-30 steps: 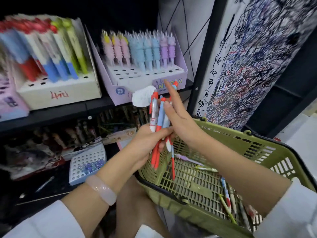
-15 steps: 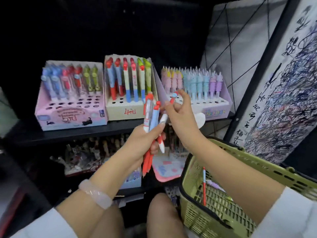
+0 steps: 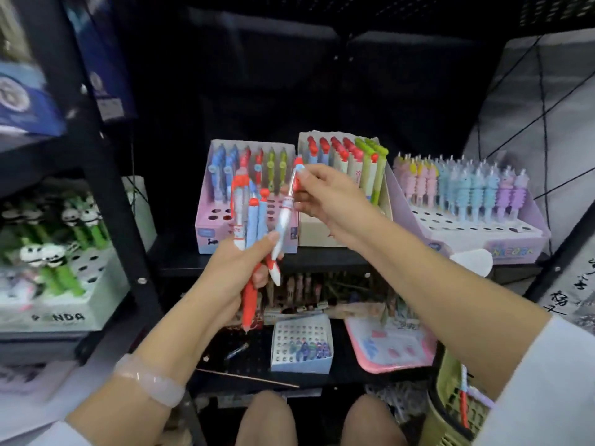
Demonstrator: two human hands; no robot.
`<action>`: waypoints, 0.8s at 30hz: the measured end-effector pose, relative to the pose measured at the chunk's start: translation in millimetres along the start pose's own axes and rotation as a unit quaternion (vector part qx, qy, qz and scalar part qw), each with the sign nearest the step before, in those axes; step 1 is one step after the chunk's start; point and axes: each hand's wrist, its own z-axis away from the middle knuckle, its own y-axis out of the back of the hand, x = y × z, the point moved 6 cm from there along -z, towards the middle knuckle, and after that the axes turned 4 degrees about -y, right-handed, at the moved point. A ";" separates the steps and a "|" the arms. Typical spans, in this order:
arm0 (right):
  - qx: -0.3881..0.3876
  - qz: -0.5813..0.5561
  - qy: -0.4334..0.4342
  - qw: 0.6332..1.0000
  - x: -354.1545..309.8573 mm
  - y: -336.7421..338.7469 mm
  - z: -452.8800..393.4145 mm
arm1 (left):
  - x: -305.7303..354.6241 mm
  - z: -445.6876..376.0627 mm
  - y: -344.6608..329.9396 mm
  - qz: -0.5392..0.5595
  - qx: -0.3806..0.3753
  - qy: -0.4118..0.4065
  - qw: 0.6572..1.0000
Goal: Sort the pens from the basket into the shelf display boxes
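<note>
Left hand [image 3: 236, 272] clamped round a bunch of pens [image 3: 254, 226]; right hand [image 3: 322, 191] pinching the top of one white-and-red pen [image 3: 283, 220], drawing it out in front of the pink display box [image 3: 206, 226] on the shelf [image 3: 257, 262]. Likely trouble — neighbouring pens dragged loose, dropped short of the green basket [image 3: 450, 410]. Easy too — wrong box, similar colours.

Empty front holes in pink box [image 3: 215, 217] — upright pens [image 3: 248, 165] behind

A pink tray [image 3: 389, 350] lies on the lower shelf beside a small white box of holes [image 3: 301, 347]. Blue packages [image 3: 22, 101] sit blurred at upper left. A scribbled paper sheet [image 3: 571, 294] hangs at right.
</note>
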 end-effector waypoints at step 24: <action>0.092 0.421 0.081 0.898 5.9 -40.7 -77.8 | 6.8 -10.8 65.2 0.009 0.088 -0.004 0.996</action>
